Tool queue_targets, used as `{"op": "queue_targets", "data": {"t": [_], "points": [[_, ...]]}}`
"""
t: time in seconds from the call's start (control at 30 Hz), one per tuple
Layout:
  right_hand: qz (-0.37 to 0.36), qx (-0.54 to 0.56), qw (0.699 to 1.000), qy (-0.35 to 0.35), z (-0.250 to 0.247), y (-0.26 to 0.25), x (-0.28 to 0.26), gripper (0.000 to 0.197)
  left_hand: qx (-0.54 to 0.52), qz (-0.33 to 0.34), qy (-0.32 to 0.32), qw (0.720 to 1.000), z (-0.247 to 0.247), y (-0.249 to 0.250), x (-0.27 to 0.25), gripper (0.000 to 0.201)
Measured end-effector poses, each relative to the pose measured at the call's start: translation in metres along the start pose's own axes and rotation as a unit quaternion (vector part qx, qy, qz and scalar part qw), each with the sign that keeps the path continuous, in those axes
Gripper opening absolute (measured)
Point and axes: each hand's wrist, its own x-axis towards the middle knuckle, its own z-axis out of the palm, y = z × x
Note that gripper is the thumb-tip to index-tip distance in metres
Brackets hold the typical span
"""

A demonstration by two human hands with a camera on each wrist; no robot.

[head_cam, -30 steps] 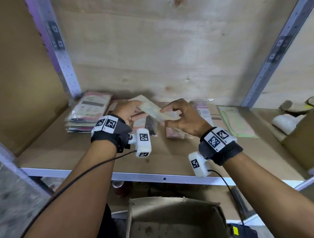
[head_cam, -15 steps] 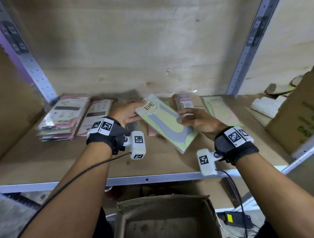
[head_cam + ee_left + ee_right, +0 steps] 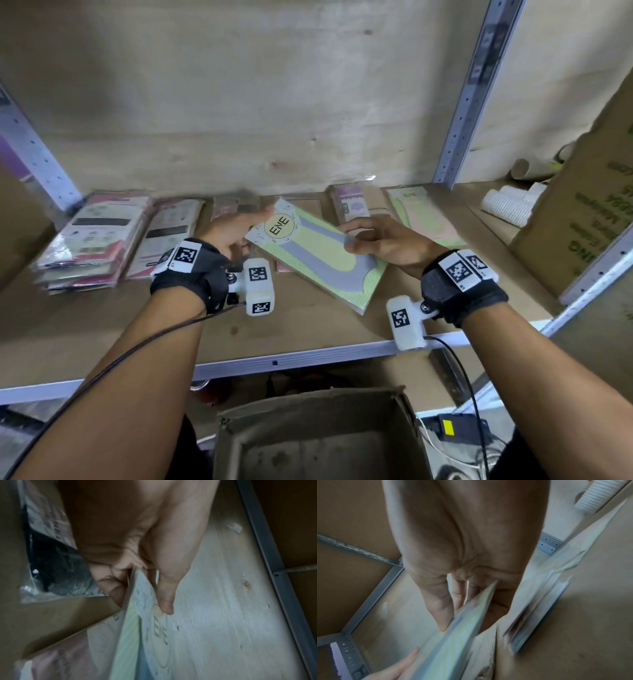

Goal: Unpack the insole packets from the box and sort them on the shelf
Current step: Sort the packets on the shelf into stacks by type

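Green-and-grey ENE packet (image 3: pixel 317 255) is up over the shelf (image 3: pixel 102 329), tilted, both hands on it: left hand (image 3: pixel 233 229) pinches the top corner, thumb over the label, and right hand (image 3: pixel 387 240) grasps the far edge. Pink packets (image 3: pixel 92 240) sit stacked at the shelf's left; the box (image 3: pixel 318 442) stands open below.

Dim indoor light, wide-angle bending at edges, wrist views blurred and shadowy
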Motion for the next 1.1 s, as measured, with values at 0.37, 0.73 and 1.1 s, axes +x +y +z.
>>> {"op": "queue_targets", "data": {"t": [0.37, 0.73, 1.1], "points": [[-0.011, 0.220, 0.965, 0.145, 0.023, -0.026, 0.018, 0.020, 0.047, -0.012, -0.145, 0.988, 0.011, -0.006, -0.025, 0.062], [0.035, 0.191, 0.960, 0.201, 0.040, -0.017, 0.040, 0.028, 0.081, 0.053, -0.075, 0.993, 0.022, -0.005, -0.020, 0.032], [0.076, 0.051, 0.952, 0.291, -0.041, 0.005, 0.031, 0.060, 0.115, 0.073, -0.044, 0.990, 0.121, 0.023, -0.005, 0.045]]}}
